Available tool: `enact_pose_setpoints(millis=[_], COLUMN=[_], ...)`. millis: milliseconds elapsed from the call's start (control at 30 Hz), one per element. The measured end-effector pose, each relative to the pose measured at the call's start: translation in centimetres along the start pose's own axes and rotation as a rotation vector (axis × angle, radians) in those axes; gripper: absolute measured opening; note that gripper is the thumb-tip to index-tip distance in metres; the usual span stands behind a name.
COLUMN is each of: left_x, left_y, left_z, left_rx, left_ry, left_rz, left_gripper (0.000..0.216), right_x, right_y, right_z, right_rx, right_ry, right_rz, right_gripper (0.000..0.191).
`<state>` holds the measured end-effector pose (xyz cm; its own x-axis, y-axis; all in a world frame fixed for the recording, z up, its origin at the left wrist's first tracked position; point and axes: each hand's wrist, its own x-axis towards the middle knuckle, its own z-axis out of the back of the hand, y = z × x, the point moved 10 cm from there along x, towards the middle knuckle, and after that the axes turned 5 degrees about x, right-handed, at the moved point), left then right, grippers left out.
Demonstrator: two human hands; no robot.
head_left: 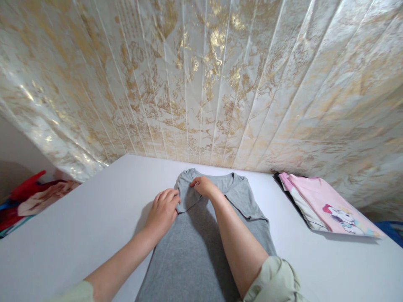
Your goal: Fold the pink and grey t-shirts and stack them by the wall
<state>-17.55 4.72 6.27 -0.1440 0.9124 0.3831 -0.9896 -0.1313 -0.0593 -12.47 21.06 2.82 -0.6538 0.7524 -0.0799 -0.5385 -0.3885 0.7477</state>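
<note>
A grey t-shirt (192, 247) lies flat on the white table (94, 218), its neck toward the wall and both sides folded in. My left hand (162, 209) grips the folded left sleeve edge, fingers curled on the cloth. My right hand (203, 186) pinches the fabric near the left shoulder by the collar, fingers closed on it. Both forearms stretch over the shirt's body.
A stack of folded clothes (327, 205) with a pink cartoon-print shirt on top lies at the right of the table. A white-and-gold curtain (201, 84) hangs behind the table. Red and patterned cloth (34, 197) lies beyond the left edge.
</note>
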Motion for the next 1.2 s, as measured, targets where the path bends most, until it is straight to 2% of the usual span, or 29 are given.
enact_pose_setpoints(millis=[100,167,233,300,367,433,533,633,800,867,933,1000,1067,1200], left_x=[-0.5,-0.6,0.0,1.0,1.9,2.5,2.7,2.1,2.4,3.9,5.7,7.2,7.9,7.4], left_y=[-1.4,-1.3,-0.3,1.6,3.8,5.2,5.6,5.7,5.1,4.3,3.2,2.1,1.3,0.6], left_z=[0.2,0.5,0.7,0.5,-0.2,-1.4,-3.0,-3.3,-1.8,-0.8,-0.6,-1.6,-3.2,-5.5], left_rx=[-0.006,-0.035,-0.103,-0.141,-0.098,-0.028,0.009,0.041,0.118,0.120,0.099,0.075,0.065,0.066], left_ry=[0.095,0.116,0.112,0.091,0.101,0.153,0.207,0.203,0.161,0.087,0.052,0.075,0.110,0.120], left_rz=[-0.081,-0.068,0.000,0.128,0.274,0.364,0.382,0.382,0.356,0.331,0.286,0.249,0.232,0.213], left_gripper=[0.030,0.025,0.021,0.023,0.023,0.018,0.013,0.012,0.016,0.024,0.031,0.035,0.036,0.041], right_x=[0.0,0.0,-0.2,-0.5,-0.8,-0.9,-1.0,-1.2,-1.5,-1.5,-1.7,-1.8,-1.6,-1.4], right_y=[0.2,0.6,1.6,2.9,3.8,3.7,3.1,2.9,3.1,3.0,2.5,1.9,1.4,0.9], right_z=[0.1,0.2,0.3,-0.1,-1.1,-2.2,-2.6,-2.6,-2.8,-1.9,-0.5,0.2,0.0,-0.6], right_rx=[-0.025,-0.036,-0.043,-0.063,-0.105,-0.156,-0.195,-0.249,-0.305,-0.280,-0.263,-0.271,-0.294,-0.309], right_ry=[-0.024,-0.056,-0.110,-0.149,-0.135,-0.095,-0.119,-0.174,-0.189,-0.258,-0.355,-0.400,-0.380,-0.345], right_rz=[0.002,0.014,0.071,0.170,0.239,0.239,0.224,0.236,0.261,0.235,0.181,0.128,0.107,0.111], right_gripper=[0.028,0.027,0.027,0.028,0.028,0.030,0.034,0.038,0.040,0.040,0.041,0.041,0.039,0.036])
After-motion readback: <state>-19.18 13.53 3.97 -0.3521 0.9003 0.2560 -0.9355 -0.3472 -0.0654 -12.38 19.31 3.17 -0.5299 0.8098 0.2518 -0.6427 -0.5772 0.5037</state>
